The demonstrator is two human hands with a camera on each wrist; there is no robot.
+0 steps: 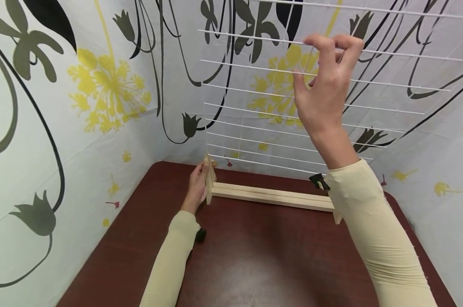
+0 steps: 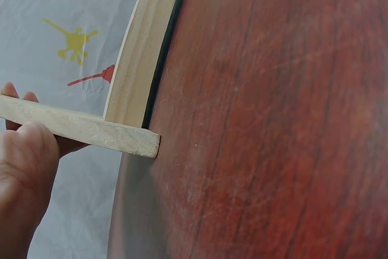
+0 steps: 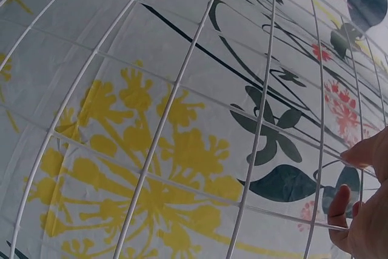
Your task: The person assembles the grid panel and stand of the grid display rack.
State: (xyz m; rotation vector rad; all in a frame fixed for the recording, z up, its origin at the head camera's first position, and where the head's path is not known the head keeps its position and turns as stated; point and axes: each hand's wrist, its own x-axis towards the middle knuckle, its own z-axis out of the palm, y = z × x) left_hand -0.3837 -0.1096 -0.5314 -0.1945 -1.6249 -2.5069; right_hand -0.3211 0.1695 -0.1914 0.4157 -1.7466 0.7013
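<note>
A white wire grid (image 1: 262, 111) stands upright in a pale wooden base rail (image 1: 269, 196) on a dark red-brown table (image 1: 262, 264). My left hand (image 1: 198, 183) grips the short wooden cross foot (image 1: 209, 181) at the rail's left end. In the left wrist view the thumb of that hand (image 2: 24, 168) lies on the foot (image 2: 85, 127), with fingers behind it. My right hand (image 1: 308, 64) is raised high, fingers hooked over an upper wire and thumb below. In the right wrist view its fingertips (image 3: 357, 153) pinch at a wire of the grid (image 3: 176, 89).
Floral-patterned sheets (image 1: 81, 106) wall in the table on the left, back and right. A small black clip (image 1: 317, 181) sits at the rail's right end, beside my right sleeve. The rail runs along the table's far edge (image 2: 139, 47).
</note>
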